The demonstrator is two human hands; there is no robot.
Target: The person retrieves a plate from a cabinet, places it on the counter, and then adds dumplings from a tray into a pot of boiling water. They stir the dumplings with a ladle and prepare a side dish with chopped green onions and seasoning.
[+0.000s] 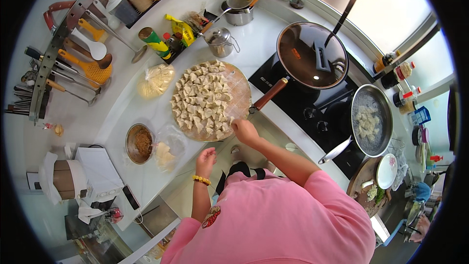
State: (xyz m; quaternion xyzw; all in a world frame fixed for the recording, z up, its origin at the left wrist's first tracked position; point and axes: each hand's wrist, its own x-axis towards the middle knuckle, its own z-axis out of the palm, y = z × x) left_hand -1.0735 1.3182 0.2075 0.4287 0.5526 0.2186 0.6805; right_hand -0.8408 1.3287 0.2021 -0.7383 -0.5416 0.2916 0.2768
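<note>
A round wooden board (240, 97) carries many small folded wontons (201, 99), grouped on its left part. My right hand (244, 131) is at the board's lower right edge, its fingertips at a wonton there; whether they pinch it I cannot tell. My left hand (206, 157), with a beaded bracelet, hangs just below the board, fingers slightly curled and apart, holding nothing. Left of it lie a metal bowl of brown filling (142, 143) and a clear plastic bag with pale wrappers or dough (165, 154). At the right, pale pieces float in bubbling water in a steel pan (370, 154).
A lidded wok (311, 55) stands on the black gas hob (271, 73), its wooden handle (271, 95) reaching towards the board. Further right are a round chopping board (357, 183) with chopped greens and a white plate (387, 170). A lidded steel pot (220, 42) stands behind the wontons.
</note>
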